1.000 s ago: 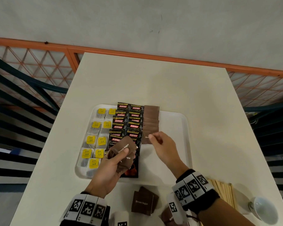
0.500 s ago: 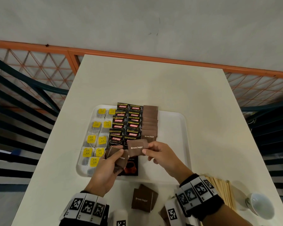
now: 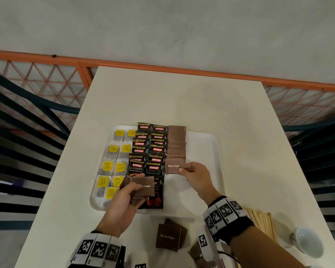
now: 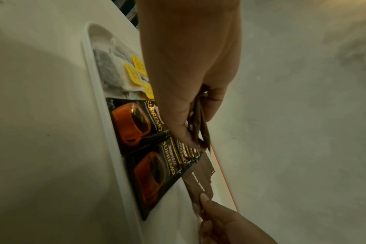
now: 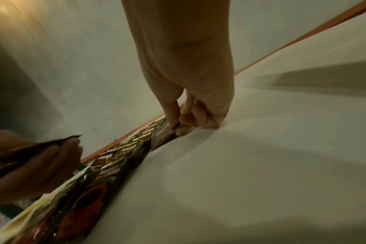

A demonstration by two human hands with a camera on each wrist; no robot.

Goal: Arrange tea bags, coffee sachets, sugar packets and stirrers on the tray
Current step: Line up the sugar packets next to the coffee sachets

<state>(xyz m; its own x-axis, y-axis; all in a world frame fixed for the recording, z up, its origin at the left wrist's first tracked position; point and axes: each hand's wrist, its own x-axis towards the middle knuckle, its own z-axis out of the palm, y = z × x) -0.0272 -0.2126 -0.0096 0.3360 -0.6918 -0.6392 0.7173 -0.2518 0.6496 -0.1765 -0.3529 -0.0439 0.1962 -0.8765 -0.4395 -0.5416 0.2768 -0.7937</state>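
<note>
Two hands, right hand (image 3: pixel 196 176) pinching flat brown sugar packet (image 3: pixel 173 167), white tray (image 3: pixel 205 147)

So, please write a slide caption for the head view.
Right hand lays brown sugar packet onto tray.

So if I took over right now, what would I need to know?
Left hand holds a small stack of brown sugar packets.
Right hand pinches one sugar packet at the near end of the sugar column on the tray.
Done: tea bags and coffee sachets are in rows.
Left: the remaining sugar, including the packets on the table, then the stirrers.
</note>
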